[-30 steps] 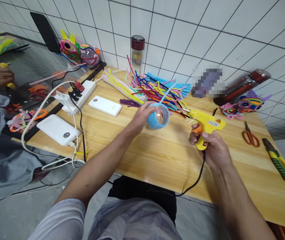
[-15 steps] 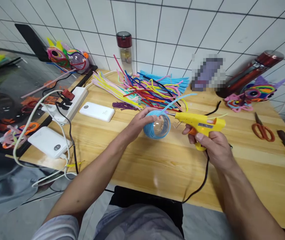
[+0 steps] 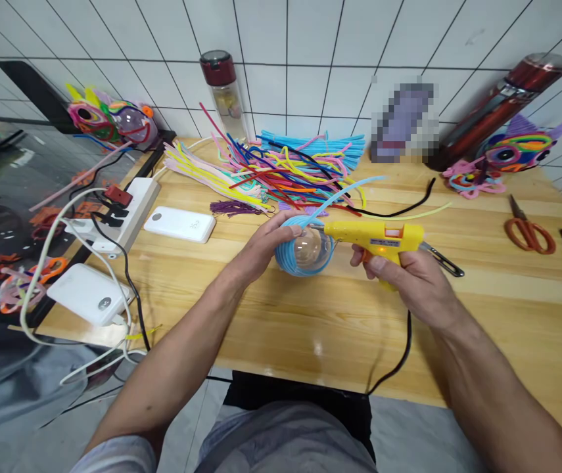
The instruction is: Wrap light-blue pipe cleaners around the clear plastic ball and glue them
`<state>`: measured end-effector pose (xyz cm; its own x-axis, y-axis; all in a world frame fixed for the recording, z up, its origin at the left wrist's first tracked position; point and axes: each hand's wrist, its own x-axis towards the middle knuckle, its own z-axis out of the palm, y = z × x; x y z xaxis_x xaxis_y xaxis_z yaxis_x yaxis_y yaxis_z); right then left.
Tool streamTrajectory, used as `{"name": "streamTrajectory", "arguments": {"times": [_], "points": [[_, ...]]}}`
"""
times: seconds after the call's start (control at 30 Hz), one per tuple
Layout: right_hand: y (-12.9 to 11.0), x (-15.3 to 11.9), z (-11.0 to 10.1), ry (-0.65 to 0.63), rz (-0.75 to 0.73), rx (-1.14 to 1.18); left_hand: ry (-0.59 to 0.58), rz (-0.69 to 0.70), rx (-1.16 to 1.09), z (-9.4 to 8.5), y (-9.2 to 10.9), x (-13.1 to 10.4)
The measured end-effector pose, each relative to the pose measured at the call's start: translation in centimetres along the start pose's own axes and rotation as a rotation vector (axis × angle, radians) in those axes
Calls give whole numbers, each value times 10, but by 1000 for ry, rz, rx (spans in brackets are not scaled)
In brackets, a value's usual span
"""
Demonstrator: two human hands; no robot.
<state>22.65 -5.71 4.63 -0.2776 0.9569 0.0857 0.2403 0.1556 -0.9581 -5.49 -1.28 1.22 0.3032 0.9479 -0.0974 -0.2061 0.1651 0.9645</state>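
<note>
My left hand is wrapped round a clear plastic ball that is partly covered in coiled blue pipe cleaner. A loose end of the blue pipe cleaner sticks up and to the right. In my right hand is a yellow hot glue gun, its fingers round the handle and trigger. The gun's metal nozzle points left and reaches the coil's upper edge, close to my left thumb. Whether glue is coming out cannot be seen.
Behind the ball lies a pile of coloured pipe cleaners. Scissors, a utility knife and a decorated figure are at right. White power banks and a power strip with cables are at left. A red flask leans on the wall.
The glue gun has moved left, bringing its nozzle over the top of the ball, nearer my left thumb. The ball has turned slightly. The whole view has shifted a little.
</note>
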Motion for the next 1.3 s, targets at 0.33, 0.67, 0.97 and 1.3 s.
{"name": "streamTrajectory", "arguments": {"times": [0.33,0.67,0.97,1.3], "points": [[2,-1,-2,-15,-9,-26,-24,4,48,-1,1,-2],[3,-1,-3,-10,2,-69,-17,8,95,0,4,-2],[-1,-2,-4,-20,-4,-90,-18,28,124,-2,2,-3],[-2,-2,-6,3,-5,-130,-22,31,151,0,4,-4]]}}
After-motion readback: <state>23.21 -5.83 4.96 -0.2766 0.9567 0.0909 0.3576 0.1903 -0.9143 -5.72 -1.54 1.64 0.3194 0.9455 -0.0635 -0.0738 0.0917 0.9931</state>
